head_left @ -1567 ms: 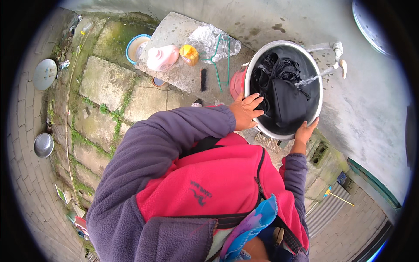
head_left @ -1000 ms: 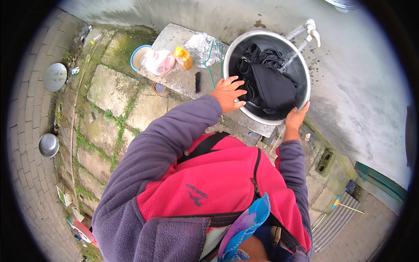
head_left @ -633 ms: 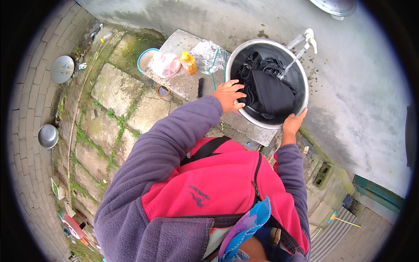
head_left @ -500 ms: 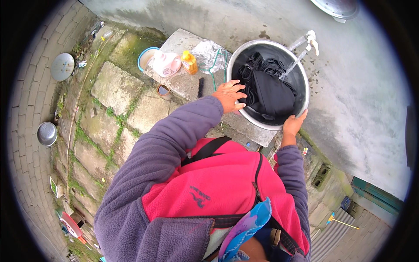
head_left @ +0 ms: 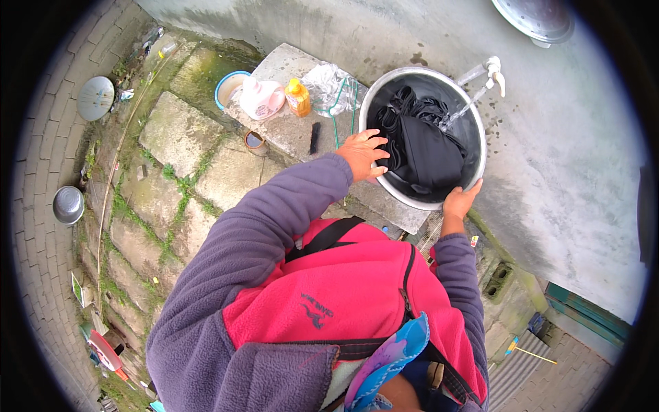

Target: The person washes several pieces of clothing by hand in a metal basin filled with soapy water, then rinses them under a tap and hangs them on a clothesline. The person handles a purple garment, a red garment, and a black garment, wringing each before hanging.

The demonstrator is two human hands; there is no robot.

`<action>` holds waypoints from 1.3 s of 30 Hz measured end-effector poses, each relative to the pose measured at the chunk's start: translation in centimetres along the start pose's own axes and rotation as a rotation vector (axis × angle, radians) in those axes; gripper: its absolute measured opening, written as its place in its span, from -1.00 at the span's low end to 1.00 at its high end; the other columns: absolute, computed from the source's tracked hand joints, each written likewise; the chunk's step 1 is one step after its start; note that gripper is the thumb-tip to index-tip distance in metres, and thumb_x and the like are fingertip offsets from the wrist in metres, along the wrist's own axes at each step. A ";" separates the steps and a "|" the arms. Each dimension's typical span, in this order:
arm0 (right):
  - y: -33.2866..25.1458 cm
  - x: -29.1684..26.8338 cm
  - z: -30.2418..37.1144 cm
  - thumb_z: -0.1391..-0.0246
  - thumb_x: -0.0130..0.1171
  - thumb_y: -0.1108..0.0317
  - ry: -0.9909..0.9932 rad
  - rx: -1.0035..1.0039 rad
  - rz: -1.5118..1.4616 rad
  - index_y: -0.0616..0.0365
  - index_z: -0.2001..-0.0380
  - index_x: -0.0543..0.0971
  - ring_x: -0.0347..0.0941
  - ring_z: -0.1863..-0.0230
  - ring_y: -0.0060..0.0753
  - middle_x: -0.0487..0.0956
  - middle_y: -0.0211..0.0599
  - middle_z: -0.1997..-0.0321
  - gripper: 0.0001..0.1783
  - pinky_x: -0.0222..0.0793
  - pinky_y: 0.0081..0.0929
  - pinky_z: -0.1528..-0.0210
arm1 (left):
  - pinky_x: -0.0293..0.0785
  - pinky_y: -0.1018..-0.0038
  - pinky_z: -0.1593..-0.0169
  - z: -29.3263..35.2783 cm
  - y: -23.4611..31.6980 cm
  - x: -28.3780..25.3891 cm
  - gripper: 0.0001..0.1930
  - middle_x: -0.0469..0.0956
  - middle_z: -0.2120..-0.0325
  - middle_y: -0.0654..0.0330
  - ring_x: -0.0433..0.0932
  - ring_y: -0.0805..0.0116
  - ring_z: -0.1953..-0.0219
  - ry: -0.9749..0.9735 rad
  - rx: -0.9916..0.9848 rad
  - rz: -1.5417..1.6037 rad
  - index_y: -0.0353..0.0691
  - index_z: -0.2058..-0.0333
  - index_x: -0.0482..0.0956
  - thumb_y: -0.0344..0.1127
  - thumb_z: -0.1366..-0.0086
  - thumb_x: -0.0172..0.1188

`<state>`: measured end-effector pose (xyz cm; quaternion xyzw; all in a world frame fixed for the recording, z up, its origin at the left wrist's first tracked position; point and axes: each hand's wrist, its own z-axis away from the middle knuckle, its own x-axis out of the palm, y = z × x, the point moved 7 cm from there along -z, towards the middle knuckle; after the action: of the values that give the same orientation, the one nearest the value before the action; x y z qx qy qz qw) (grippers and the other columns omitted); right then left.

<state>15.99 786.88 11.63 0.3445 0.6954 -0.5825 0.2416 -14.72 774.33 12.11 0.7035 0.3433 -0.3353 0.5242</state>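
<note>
A round metal basin (head_left: pixel 368 103) stands on a concrete slab against the wall. Black wet-looking clothing (head_left: pixel 431 152) lies bunched inside, and water from a wall tap (head_left: pixel 495 74) streams onto it. My left hand (head_left: pixel 364 154) hooks over the basin's left rim, fingers spread and reaching inside beside the black cloth. At the lower right, my right hand (head_left: pixel 458 203) clasps the rim with its fingers along the edge; part of its grip is hidden under the basin. How deep the water is, I cannot tell.
Left on the slab are a pale pink jug (head_left: pixel 262 99), an orange bottle (head_left: pixel 297 97), a dark brush (head_left: pixel 315 138), a green wire hanger (head_left: pixel 335 113) and clear plastic (head_left: pixel 328 84). A blue-rimmed bucket (head_left: pixel 223 89) stands beside the slab. Mossy paving stones (head_left: pixel 180 134) lie below.
The view has shifted slightly. Both hands stay on the basin rim, and the water keeps running onto the black clothing.
</note>
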 end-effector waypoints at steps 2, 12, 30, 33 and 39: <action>0.2 0.1 0.0 -0.06 -0.05 0.52 -0.004 0.013 -0.005 0.29 -0.40 -0.04 0.18 -0.36 0.18 0.16 0.24 -0.39 -0.18 0.10 -0.20 -0.35 | 0.17 0.14 -0.34 0.1 0.0 -0.1 -0.57 0.39 -0.18 0.16 0.15 0.01 -0.34 -0.008 -0.008 0.001 0.01 0.03 0.63 0.05 -0.18 0.25; -0.8 -0.2 0.4 -0.06 -0.06 0.55 -0.016 0.031 0.013 0.29 -0.40 -0.06 0.13 -0.39 0.20 0.13 0.23 -0.41 -0.18 0.08 -0.17 -0.38 | 0.16 0.13 -0.34 0.1 0.1 -0.4 -0.56 0.38 -0.19 0.14 0.14 -0.01 -0.34 -0.014 -0.003 0.045 -0.03 0.03 0.63 0.03 -0.17 0.26; -0.8 -0.3 0.4 -0.03 -0.06 0.55 0.000 0.013 -0.001 0.31 -0.39 -0.04 0.09 -0.42 0.15 0.11 0.21 -0.42 -0.17 0.04 -0.22 -0.40 | 0.17 0.12 -0.33 0.0 0.0 -0.2 -0.56 0.37 -0.20 0.14 0.13 -0.01 -0.34 -0.029 -0.001 0.045 -0.03 0.03 0.63 0.04 -0.17 0.26; -0.9 -0.3 0.4 -0.03 -0.06 0.55 -0.002 0.022 -0.005 0.31 -0.39 -0.04 0.09 -0.42 0.14 0.11 0.20 -0.43 -0.17 0.04 -0.22 -0.41 | 0.17 0.12 -0.33 0.0 0.2 -0.3 -0.56 0.37 -0.19 0.14 0.13 -0.01 -0.34 -0.021 0.007 0.044 -0.03 0.04 0.64 0.03 -0.16 0.26; -1.1 -0.3 0.5 -0.02 -0.05 0.55 -0.008 0.054 -0.021 0.29 -0.40 -0.04 0.12 -0.40 0.14 0.14 0.21 -0.41 -0.17 0.07 -0.23 -0.39 | 0.17 0.13 -0.34 0.0 0.1 -0.4 -0.57 0.37 -0.20 0.13 0.13 -0.01 -0.34 -0.027 -0.007 0.049 -0.03 0.03 0.63 0.02 -0.18 0.26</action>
<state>15.32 786.27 12.45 0.3412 0.6822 -0.6049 0.2287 -14.86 774.24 12.53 0.7051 0.3199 -0.3307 0.5395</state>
